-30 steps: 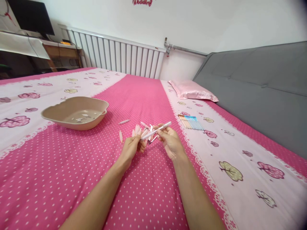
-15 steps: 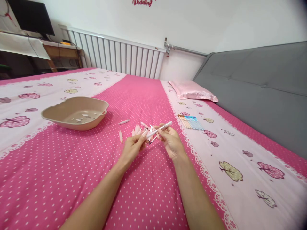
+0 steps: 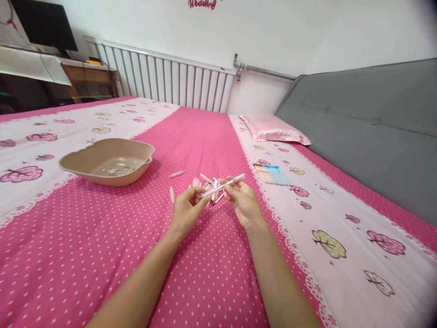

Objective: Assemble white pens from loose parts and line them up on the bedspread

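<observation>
A slim pale pink pen (image 3: 220, 187) is held slantwise above the bed, its narrow end pointing down and left. My right hand (image 3: 245, 204) grips the barrel between thumb and fingers near the upper end. The fingers of my left hand (image 3: 187, 208) are pinched around the lower end, where a thin dark tip shows. Below and behind my hands lies a loose pile of pale pink pen parts (image 3: 217, 183), partly hidden by my fingers. One pink pen part (image 3: 171, 194) rests left of my left hand, and another pink piece (image 3: 176, 174) lies farther off.
A beige basin (image 3: 105, 180) with several small white pieces inside sits at the left. To the right, a row of brown and blue pens (image 3: 271, 174) lies side by side. A pink pillow (image 3: 275, 129) rests against the grey headboard (image 3: 368, 118). A white radiator (image 3: 164, 73) stands behind the bed.
My left hand has slid slightly left and down along the pen, so more of its lower end and the dark tip show. My right hand stays nearly still.
</observation>
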Demonstrator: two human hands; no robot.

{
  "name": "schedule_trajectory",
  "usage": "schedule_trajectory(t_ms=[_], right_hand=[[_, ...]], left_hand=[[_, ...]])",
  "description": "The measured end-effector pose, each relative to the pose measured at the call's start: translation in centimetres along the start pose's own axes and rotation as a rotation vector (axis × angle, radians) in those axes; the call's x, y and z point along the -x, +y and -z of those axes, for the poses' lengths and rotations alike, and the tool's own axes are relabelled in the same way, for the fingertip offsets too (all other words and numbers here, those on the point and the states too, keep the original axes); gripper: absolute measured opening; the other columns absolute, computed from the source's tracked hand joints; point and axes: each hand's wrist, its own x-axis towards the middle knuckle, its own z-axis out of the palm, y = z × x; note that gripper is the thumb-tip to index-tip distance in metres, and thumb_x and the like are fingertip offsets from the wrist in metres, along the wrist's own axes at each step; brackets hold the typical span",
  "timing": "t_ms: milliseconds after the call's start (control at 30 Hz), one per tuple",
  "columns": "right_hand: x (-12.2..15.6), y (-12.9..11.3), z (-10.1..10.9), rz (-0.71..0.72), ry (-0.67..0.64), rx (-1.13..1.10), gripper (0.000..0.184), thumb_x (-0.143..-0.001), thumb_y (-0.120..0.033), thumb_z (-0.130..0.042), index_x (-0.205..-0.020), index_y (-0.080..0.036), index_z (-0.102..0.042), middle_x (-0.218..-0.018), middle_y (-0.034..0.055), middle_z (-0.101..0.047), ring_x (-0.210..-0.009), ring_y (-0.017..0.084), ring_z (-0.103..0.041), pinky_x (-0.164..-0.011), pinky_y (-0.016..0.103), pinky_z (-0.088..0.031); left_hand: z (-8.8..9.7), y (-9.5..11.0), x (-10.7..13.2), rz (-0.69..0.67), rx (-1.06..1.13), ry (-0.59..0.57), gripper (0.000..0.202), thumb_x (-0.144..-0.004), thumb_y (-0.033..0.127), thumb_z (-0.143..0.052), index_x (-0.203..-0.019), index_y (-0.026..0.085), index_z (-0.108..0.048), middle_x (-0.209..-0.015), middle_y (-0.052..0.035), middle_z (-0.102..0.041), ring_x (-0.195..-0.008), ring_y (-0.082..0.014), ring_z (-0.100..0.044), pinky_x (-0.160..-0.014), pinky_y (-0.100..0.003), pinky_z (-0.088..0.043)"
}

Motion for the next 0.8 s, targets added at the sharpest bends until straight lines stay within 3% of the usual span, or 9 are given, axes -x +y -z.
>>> schedule_trajectory(t_ms=[167, 367, 533, 667, 800], right_hand=[[0.0, 0.1, 0.0, 0.01, -0.01, -0.004, 0.03, -0.06, -0.015, -0.072, -0.086, -0.017, -0.058, -0.076, -0.0007, -0.069, -0.056, 0.006, -0.052, -0.054, 0.018, -0.039], [-0.1, -0.1, 0.2, 0.009, 0.011, -0.011, 0.027, -0.06, -0.014, -0.072, -0.084, -0.018, -0.059, -0.078, -0.0006, -0.069, -0.06, 0.007, -0.053, -0.052, 0.018, -0.037], [-0.5, -0.8, 1.0, 0.037, 0.057, -0.077, 0.022, -0.061, -0.015, -0.072, -0.08, -0.019, -0.061, -0.081, -0.0014, -0.069, -0.058, 0.006, -0.052, -0.049, 0.017, -0.037], [-0.8, -1.2, 1.7, 0.02, 0.135, -0.161, 0.012, -0.066, -0.024, -0.072, -0.073, -0.02, -0.064, -0.077, -0.0026, -0.068, -0.061, 0.006, -0.054, -0.049, 0.015, -0.038], [-0.3, -1.0, 1.0, -0.035, -0.024, -0.052, 0.018, -0.067, -0.037, -0.07, -0.074, -0.02, -0.068, -0.089, 0.0015, -0.069, -0.071, 0.01, -0.058, -0.056, 0.019, -0.042]], left_hand=[[0.4, 0.1, 0.1, 0.016, -0.136, -0.045, 0.036, -0.079, 0.046, -0.053, -0.07, 0.012, -0.062, -0.054, 0.0006, -0.054, -0.048, -0.0087, -0.046, -0.047, -0.02, -0.033], [0.4, 0.2, 0.0, 0.213, 0.048, -0.018, 0.053, -0.078, 0.059, -0.045, -0.054, 0.013, -0.057, -0.044, -0.0003, -0.052, -0.039, -0.0088, -0.044, -0.044, -0.022, -0.035], [0.5, 0.2, 0.1, 0.246, 0.107, 0.013, 0.055, -0.075, 0.062, -0.047, -0.049, 0.014, -0.053, -0.04, 0.0011, -0.049, -0.036, -0.0079, -0.043, -0.043, -0.021, -0.033], [0.5, 0.2, 0.1, 0.258, 0.119, 0.05, 0.054, -0.075, 0.061, -0.047, -0.052, 0.013, -0.054, -0.043, 0.0006, -0.052, -0.038, -0.008, -0.044, -0.044, -0.021, -0.034], [0.4, 0.1, -0.1, 0.268, 0.104, 0.063, 0.053, -0.074, 0.063, -0.048, -0.055, 0.013, -0.055, -0.044, 0.001, -0.052, -0.039, -0.0082, -0.045, -0.044, -0.021, -0.034]])
